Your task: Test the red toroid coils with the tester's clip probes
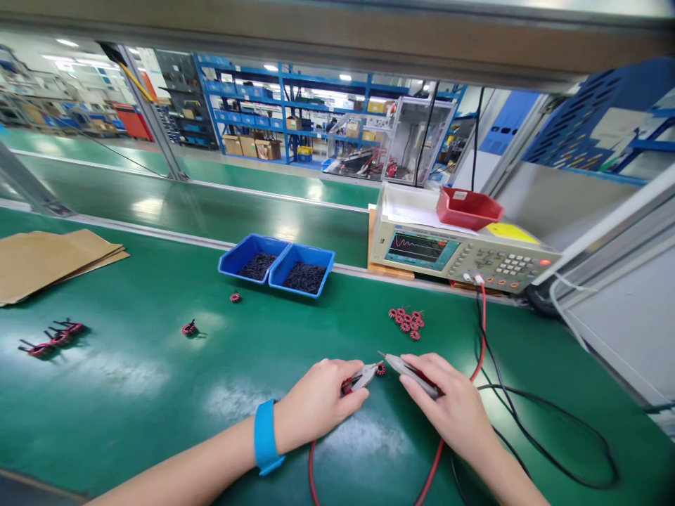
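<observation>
My left hand (pixel 324 402), with a blue band at the wrist, is closed around a grey alligator clip (pixel 363 377) on a red lead. The tip of that clip meets a small red-and-black toroidal coil (pixel 380 369). Opposite it, my right hand (pixel 452 404) pinches a second grey alligator clip (pixel 408 371), its tip beside a thin wire end above the coil. Whether this second clip grips the wire, I cannot tell. Behind my right hand a cluster of similar coils (pixel 406 321) lies on the green bench. The test instrument (pixel 453 256) displays a wavy trace on its screen.
Two blue bins (pixel 301 289) hold small black pieces. Single coils (pixel 235 298) and a row of coils with black sleeves (pixel 53 341) lie leftward, near brown cardboard sheets (pixel 53 256). Red and black cables (pixel 553 400) loop at right. A red tray (pixel 468 208) sits atop the instrument.
</observation>
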`<state>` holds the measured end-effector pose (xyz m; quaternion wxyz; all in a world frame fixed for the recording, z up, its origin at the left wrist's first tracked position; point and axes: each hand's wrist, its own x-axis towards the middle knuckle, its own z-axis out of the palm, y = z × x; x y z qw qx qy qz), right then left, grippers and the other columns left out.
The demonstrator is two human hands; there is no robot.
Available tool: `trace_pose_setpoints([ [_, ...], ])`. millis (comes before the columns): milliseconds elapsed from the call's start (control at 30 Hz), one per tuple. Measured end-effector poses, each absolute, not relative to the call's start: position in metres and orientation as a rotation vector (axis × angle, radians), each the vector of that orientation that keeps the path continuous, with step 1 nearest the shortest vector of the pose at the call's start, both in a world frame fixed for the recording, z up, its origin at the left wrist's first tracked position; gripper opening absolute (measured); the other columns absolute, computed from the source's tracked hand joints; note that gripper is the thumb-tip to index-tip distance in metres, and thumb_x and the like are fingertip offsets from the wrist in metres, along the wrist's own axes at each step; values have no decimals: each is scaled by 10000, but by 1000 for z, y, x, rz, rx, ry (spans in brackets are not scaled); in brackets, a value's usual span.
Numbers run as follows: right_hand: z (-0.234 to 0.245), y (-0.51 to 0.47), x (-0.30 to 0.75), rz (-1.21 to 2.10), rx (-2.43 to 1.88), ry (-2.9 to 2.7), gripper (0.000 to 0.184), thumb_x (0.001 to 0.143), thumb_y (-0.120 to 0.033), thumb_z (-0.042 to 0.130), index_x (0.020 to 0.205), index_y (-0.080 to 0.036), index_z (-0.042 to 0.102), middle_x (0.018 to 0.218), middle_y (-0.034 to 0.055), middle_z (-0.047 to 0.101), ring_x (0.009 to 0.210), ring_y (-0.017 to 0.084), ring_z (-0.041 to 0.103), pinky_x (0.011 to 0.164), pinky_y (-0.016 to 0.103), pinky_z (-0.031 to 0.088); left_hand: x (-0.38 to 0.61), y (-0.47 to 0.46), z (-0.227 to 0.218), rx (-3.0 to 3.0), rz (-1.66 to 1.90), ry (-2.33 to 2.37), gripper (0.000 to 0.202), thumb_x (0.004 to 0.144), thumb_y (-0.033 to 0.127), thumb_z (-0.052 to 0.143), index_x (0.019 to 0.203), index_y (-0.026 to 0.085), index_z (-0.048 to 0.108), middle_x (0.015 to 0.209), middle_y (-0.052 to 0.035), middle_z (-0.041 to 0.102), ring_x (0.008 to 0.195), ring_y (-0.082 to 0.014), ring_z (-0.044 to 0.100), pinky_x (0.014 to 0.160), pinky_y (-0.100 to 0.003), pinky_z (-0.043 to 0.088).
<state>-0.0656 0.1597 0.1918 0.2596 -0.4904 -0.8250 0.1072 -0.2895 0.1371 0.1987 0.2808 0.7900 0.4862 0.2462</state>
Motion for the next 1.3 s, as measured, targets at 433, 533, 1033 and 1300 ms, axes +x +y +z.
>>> trace_pose_setpoints([
  [433, 193, 159, -67, 242, -1343, -2237, 243, 856, -347, 477, 1038, -261, 613, 941, 32, 640, 766, 171, 636, 708, 276, 524, -289, 137, 199, 2125, 648, 1317, 78, 810, 263, 483, 766, 203, 509, 667, 29, 547, 587, -125, 448, 558, -250, 273],
  [533, 195, 157, -69, 251, -1372, -2230, 236, 853, -339, 484, 1034, -265, 615, 939, 22, 637, 759, 164, 636, 705, 271, 522, -289, 137, 198, 2109, 656, 1320, 94, 811, 272, 484, 748, 205, 505, 665, 31, 544, 596, -127, 451, 564, -243, 284],
  [1033, 195, 158, -70, 240, -1377, -2238, 227, 848, -316, 479, 1030, -267, 606, 915, 26, 632, 734, 168, 635, 688, 277, 521, -288, 139, 198, 2085, 636, 1333, 74, 808, 265, 477, 785, 217, 529, 698, 35, 555, 638, -131, 469, 592, -242, 300],
  [1300, 195, 158, -71, 267, -1395, -2242, 229, 849, -313, 473, 1033, -261, 600, 927, 22, 619, 773, 172, 625, 688, 285, 505, -288, 136, 200, 2080, 646, 1317, 69, 803, 230, 465, 761, 209, 516, 683, 35, 558, 608, -124, 455, 578, -254, 269],
])
